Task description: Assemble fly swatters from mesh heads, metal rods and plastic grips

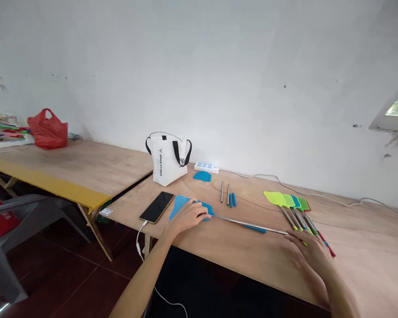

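My left hand (189, 215) is closed on the blue mesh head of a fly swatter (177, 206), near its neck. From there a thin metal rod (245, 222) stretches to the right, low over the table. My right hand (310, 249) has its fingers closed at the rod's far end; its fingertips are partly hidden. Just beneath the rod lies a blue handle grip (254, 228). Several fly swatters with yellow-green, blue and green heads (274, 198) are fanned beside my right hand. Farther back are two metal tubes (228, 194), two blue grips (232, 200) and loose blue swatter heads (202, 176).
Left of the swatter lies a black phone (157, 207) on a white cable. Behind stand a white bag (167, 161) and a white power strip (206, 167) against the wall. A red plastic bag (49, 130) rests on the neighbouring table; a grey chair (49, 216) is below it.
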A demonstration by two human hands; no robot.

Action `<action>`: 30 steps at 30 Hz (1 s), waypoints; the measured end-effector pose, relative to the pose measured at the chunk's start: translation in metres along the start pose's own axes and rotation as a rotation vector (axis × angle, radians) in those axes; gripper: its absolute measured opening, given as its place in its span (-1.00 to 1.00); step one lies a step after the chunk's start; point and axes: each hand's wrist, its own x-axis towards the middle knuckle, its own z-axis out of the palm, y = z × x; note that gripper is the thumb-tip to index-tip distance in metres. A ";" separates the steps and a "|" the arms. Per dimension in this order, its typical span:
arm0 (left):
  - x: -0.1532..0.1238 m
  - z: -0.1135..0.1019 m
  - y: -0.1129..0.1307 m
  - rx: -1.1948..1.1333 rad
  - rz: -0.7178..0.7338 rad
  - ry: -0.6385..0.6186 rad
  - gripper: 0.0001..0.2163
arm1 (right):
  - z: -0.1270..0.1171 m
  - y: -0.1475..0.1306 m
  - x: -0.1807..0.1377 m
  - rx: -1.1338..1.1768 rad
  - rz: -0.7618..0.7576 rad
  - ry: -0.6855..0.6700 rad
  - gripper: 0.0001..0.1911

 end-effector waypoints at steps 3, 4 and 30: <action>0.001 0.001 0.004 0.009 -0.008 0.020 -0.62 | -0.002 0.003 -0.003 0.046 0.079 -0.043 -0.44; 0.001 0.000 0.005 0.014 -0.007 0.028 -0.62 | -0.002 0.000 -0.002 0.062 0.093 -0.038 -0.43; 0.018 0.019 0.067 0.165 0.191 -0.013 -0.63 | 0.002 -0.182 0.042 0.259 -0.150 -0.234 -0.54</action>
